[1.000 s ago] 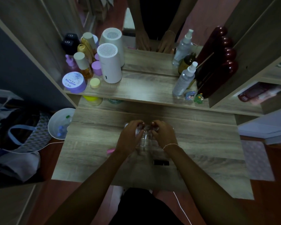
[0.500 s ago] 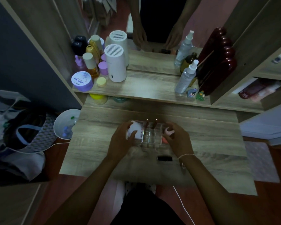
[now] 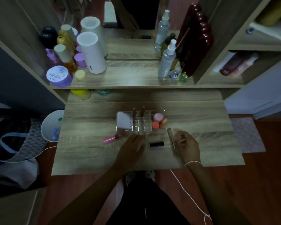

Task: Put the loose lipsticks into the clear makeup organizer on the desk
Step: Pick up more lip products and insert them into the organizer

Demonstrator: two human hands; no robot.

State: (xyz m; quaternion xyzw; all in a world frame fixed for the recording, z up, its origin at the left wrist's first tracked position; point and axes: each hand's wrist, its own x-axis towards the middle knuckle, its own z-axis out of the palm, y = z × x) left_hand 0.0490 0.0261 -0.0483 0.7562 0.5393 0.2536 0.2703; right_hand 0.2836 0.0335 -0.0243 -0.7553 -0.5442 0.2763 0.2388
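From the head camera, the clear makeup organizer [image 3: 141, 122] stands mid-desk [image 3: 88, 153], two brownish lipsticks [image 3: 138, 112] upright in its rear slots. The left hand [image 3: 131, 150] reaches forward palm down, fingers loosely spread and holding nothing, its fingertips at the organizer's near edge. The right hand [image 3: 187, 146] lies half-curled beside a gold lipstick tube [image 3: 172, 138]; whether it grips the tube cannot be told. A black lipstick [image 3: 156, 144] lies between the hands, a pink tube [image 3: 111, 138] to the left.

Left hand [image 3: 131, 147] flat, fingers extended; right hand [image 3: 187, 144] loosely curled.
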